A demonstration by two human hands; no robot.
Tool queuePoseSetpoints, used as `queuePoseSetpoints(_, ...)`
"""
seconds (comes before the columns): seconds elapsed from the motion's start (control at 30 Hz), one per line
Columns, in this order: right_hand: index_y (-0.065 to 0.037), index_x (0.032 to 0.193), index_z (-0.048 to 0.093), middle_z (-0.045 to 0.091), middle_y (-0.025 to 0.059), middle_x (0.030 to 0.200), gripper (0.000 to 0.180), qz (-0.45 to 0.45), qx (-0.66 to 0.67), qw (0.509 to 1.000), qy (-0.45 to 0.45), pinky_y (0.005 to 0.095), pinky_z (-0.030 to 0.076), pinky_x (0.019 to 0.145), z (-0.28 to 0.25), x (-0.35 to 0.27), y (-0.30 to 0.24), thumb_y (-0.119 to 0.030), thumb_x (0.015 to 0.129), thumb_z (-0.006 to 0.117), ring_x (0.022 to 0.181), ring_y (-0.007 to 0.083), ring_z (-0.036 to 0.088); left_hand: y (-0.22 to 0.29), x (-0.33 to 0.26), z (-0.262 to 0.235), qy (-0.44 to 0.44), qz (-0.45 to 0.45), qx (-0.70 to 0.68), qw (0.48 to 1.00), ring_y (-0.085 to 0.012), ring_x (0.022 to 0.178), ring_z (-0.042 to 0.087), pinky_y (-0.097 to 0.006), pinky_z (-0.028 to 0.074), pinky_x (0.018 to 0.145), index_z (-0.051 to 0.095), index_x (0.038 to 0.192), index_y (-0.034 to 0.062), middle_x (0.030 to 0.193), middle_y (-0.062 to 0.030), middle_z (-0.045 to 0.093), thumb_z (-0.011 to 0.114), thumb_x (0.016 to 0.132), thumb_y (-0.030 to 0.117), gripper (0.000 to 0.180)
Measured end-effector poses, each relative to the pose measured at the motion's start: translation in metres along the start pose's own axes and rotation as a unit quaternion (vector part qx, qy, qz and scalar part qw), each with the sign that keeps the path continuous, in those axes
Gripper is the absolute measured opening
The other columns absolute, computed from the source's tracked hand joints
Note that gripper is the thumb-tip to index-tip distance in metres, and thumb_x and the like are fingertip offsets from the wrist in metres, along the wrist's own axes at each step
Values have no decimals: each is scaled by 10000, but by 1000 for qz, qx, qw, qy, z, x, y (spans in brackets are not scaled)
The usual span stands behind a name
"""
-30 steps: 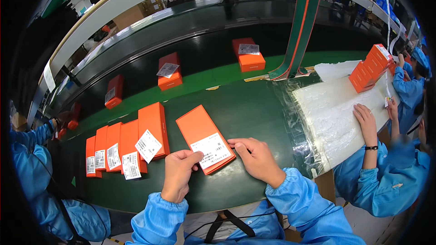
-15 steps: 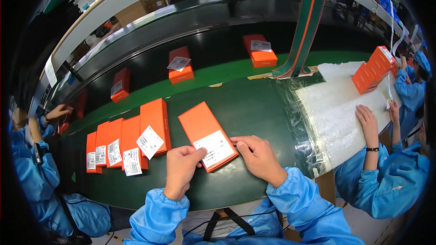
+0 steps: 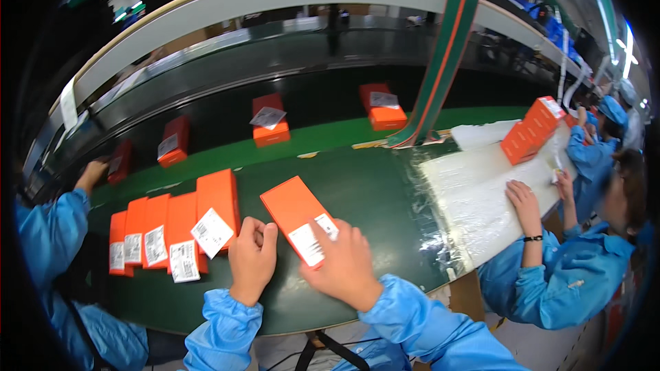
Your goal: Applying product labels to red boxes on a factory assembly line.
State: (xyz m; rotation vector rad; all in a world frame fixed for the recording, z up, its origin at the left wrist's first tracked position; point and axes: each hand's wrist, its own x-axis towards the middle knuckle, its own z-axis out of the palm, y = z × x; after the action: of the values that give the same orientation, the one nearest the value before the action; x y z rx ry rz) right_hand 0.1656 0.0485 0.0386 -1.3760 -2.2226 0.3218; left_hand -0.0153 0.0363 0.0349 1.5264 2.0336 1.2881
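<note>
An orange box [image 3: 290, 200] lies tilted on the green work surface in front of me, with a white printed label on its near end. My right hand [image 3: 347, 264] rests over that label, fingers stretched out and covering part of it. Just left of the box, my left hand [image 3: 251, 253] is loosely curled, apart from the box, with nothing visible in it. Beside it stands a row of several orange boxes [image 3: 216, 196] bearing white labels; the label [image 3: 212, 231] nearest my hand sits askew and overhangs its box's edge.
More labelled orange boxes [image 3: 269, 132] sit on the dark conveyor [image 3: 316, 89] beyond. A green post [image 3: 440, 62] rises at its edge. To the right, a co-worker's hand [image 3: 524, 203] lies on a white padded sheet [image 3: 474, 199] near stacked orange boxes [image 3: 533, 130]. Another co-worker's arm [image 3: 58, 223] is at left.
My left hand has come off the box and moved left. My right hand has shifted from the box's right edge onto its label. The whole view has turned slightly.
</note>
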Motion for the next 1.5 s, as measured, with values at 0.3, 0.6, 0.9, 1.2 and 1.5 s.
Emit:
queuePoseSetpoints(0.3,-47,1383,532,421,374,1365,681,111,-299,926,203,541,379,1052,-105,-9,192,-189,744,716,1251,507,431,-9,12,37,-97,90,-90,987,-172,475,528,-324,414,491,613,870,25,548,-58,539,681,851,107,108)
queuePoseSetpoints(0.6,-110,1334,631,380,203,1543,649,282,-372,882,64,604,290,1122,-49,277,164,-470,798,694,1418,417,347,37,47,59,-29,178,63,982,-407,1189,472,-466,412,989,516,1296,32,1292,-225,480,726,770,191,588)
queuePoseSetpoints(0.9,-112,1447,490,459,267,1386,813,368,-141,919,-21,508,388,1066,-31,292,173,-573,805,678,1281,410,470,35,234,150,12,-42,269,962,-471,1234,472,-560,413,973,618,1277,144,1352,-194,523,738,764,356,568)
queuePoseSetpoints(1.2,-133,1510,422,518,250,1148,892,86,-162,983,-10,479,453,845,-35,89,81,-463,750,753,1011,406,525,32,109,77,45,92,305,947,-442,1034,570,-528,473,813,604,1238,119,1221,-189,548,705,791,332,505)
queuePoseSetpoints(1.5,-80,1464,459,505,271,1270,872,152,55,982,95,514,422,943,3,10,37,-582,792,696,1143,423,508,7,-9,33,113,162,356,913,-497,1291,393,-559,367,1040,470,1410,49,1444,-254,389,768,804,286,716)
